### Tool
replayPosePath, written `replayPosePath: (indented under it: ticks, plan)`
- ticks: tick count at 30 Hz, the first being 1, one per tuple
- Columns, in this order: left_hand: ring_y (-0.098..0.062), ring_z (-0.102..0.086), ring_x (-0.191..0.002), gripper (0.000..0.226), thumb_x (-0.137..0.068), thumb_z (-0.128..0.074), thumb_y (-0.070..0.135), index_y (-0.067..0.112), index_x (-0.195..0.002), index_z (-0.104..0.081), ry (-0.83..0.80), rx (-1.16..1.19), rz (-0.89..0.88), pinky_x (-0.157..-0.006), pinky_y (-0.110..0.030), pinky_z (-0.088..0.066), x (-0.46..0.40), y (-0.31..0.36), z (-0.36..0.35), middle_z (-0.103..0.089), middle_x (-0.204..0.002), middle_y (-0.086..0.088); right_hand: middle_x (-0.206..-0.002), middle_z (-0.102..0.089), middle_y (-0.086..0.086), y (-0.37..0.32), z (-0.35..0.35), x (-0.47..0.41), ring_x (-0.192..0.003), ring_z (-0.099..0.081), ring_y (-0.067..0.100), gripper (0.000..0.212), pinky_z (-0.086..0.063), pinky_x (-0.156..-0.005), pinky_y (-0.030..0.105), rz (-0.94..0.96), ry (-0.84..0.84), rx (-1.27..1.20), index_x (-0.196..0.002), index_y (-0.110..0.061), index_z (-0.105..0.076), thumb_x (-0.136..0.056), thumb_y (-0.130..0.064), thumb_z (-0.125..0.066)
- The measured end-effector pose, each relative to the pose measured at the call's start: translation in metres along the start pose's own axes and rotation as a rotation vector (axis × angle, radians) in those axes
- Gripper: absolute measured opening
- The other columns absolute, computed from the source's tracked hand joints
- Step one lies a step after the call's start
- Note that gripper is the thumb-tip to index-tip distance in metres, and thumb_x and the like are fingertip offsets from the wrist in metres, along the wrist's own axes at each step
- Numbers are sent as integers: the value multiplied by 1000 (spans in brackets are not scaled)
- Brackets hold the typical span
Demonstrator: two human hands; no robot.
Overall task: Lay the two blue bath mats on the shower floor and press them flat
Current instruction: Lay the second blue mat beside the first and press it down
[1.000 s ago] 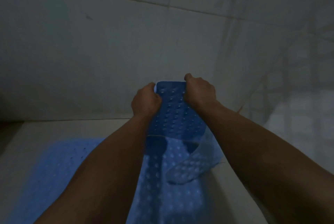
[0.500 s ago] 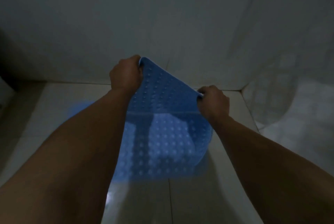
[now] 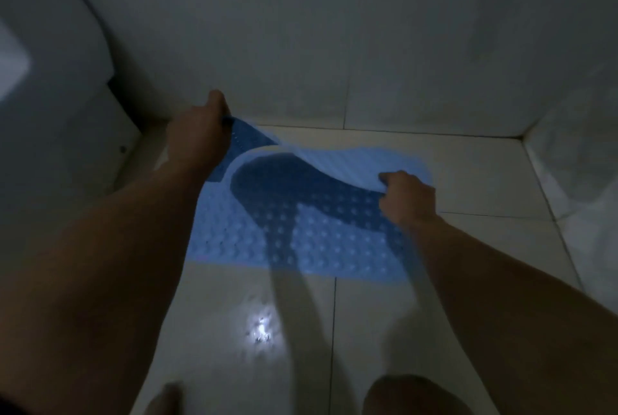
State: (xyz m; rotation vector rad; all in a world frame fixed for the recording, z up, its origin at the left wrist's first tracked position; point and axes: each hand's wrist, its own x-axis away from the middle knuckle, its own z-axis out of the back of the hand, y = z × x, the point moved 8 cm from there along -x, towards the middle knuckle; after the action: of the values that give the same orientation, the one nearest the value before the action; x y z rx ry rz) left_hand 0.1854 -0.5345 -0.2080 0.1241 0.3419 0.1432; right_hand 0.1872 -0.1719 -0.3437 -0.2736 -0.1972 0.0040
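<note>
Shower floor (image 3: 384, 331); mat (image 3: 334, 237) in both hands

Blue bath mat (image 3: 334, 234), dotted with bumps; pale tiled floor (image 3: 468, 280)

Pale wall tiles (image 3: 301, 30) rise behind the floor. A white fixture (image 3: 50, 96), dim and hard to name, stands at the left. A translucent shower curtain (image 3: 582, 163) hangs at the right edge.
</note>
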Motion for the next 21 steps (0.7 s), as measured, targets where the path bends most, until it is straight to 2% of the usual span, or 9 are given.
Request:
replayPosePath:
  ticks: [2, 5, 7, 10, 13, 15, 18, 21]
  plan:
    - [-44, -64, -78, 19, -99, -58, 29, 16, -111, -50, -77, -49, -11, -66, -48, -54, 32, -10, -5, -68, -90, -23, -142, -56, 4, 8, -19, 20, -131, -52, 29, 51, -34, -113, 53, -15, -10, 14, -140, -28, -56, -91, -19, -62]
    - [-37, -68, -79, 33, -101, -53, 31, 26, -134, -53, -206, -274, -147, -68, -41, -57, 53, -22, -16, -71, -97, -16, -155, -42, 3, 26, -44, 34, -143, -39, 25, 59, -21, -119, 58, -61, 4, 35, -144, -31, -50, -88, -21, -66]
    - [-37, -70, -86, 35, -100, -55, 26, 27, -134, -59, -177, -395, -208, -68, -39, -55, 47, -32, -17, -72, -103, -16, -157, -40, 1, 32, -53, 28, -144, -39, 25, 62, -18, -120, 60, -76, 29, 21, -145, -33, -50, -86, -20, -67]
    - [-45, -66, -100, 29, -97, -57, 14, 15, -125, -66, -144, -278, -59, -77, -48, -52, 24, -56, -18, -67, -111, -26, -147, -54, 2, 20, -55, 20, -131, -55, 28, 64, -34, -114, 56, -16, 216, -30, -142, -29, -55, -81, -13, -65]
    - [-48, -63, -109, 25, -94, -55, 6, 5, -115, -68, -119, -38, 103, -91, -57, -53, 20, -84, -30, -66, -116, -28, -147, -55, 5, -2, -64, 26, -129, -57, 31, 61, -42, -109, 51, -21, 358, -162, -142, -26, -56, -84, -8, -63]
    - [-47, -61, -111, 27, -96, -52, 8, 7, -119, -65, -105, 43, 120, -90, -55, -51, 35, -90, -36, -65, -119, -25, -151, -51, 4, -5, -76, 36, -133, -53, 30, 58, -41, -111, 52, -50, 363, -126, -144, -28, -54, -88, -12, -62]
    - [-43, -63, -104, 27, -97, -46, 19, 20, -120, -60, 4, 91, 18, -83, -51, -53, 83, -108, -37, -65, -116, -18, -157, -43, 5, -7, -93, 63, -142, -42, 28, 61, -32, -115, 57, -23, 312, 45, -147, -31, -49, -90, -15, -64]
    - [-42, -67, -99, 39, -93, -32, 36, 26, -120, -58, -61, 75, -116, -79, -53, -56, 163, -130, -61, -64, -120, -15, -164, -27, 3, 2, -132, 115, -153, -19, 28, 74, -17, -119, 63, -57, 179, 193, -153, -36, -36, -88, -21, -68]
